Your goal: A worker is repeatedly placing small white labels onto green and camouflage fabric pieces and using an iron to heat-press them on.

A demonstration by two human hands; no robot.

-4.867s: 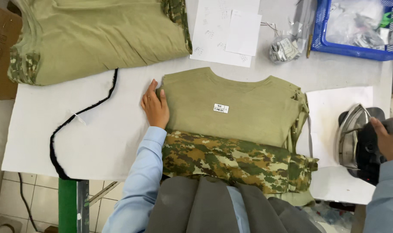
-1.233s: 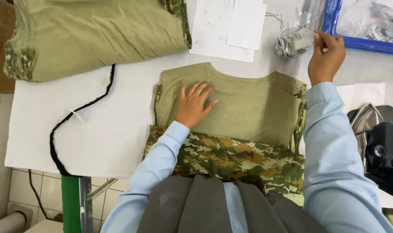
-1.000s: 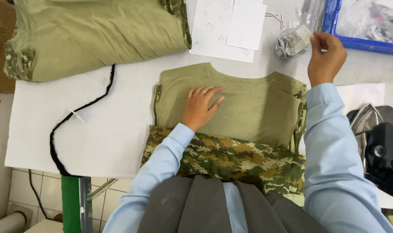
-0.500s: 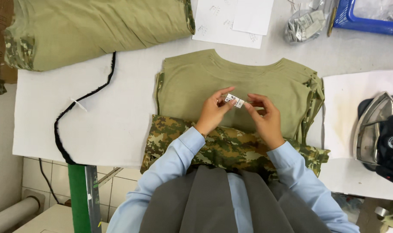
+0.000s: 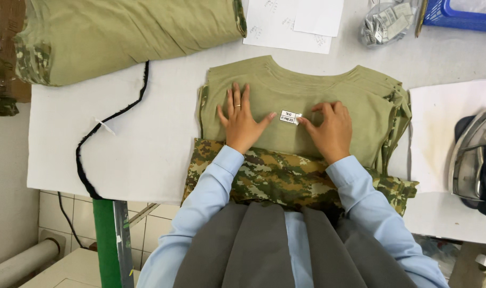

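A person in pale blue sleeves and a grey vest leans over a white padded worktable [image 5: 147, 154], seen from above. In front of them lies a stack of folded olive-green knit shirts [image 5: 285, 96], soft and matte, with rounded ribbed necklines pointing away from the body. The near edge of the stack shows a band of green and brown camouflage fabric [image 5: 275, 173].

The left hand [image 5: 240, 120] lies flat on the top shirt, fingers spread and palm down, holding nothing. A ring sits on one finger. The right hand [image 5: 331, 128] rests on the same shirt, fingers loosely curled, with the fingertips [image 5: 302, 121] touching the right end of a small white rectangular label [image 5: 289, 117]. The label lies flat on the middle of the top shirt, between the two hands; the fingers press on it rather than close around it.

Further away on the left lies a thick roll of the same olive fabric [image 5: 131, 32]. A black cord [image 5: 112, 125] curves across the white pad. White paper sheets [image 5: 293, 21] lie beyond the neckline, beside a crinkled clear bag of labels [image 5: 387, 24] and a blue plastic crate [image 5: 459, 16]. At the right edge an iron [image 5: 475, 160] with a shiny metal soleplate rests on its side.
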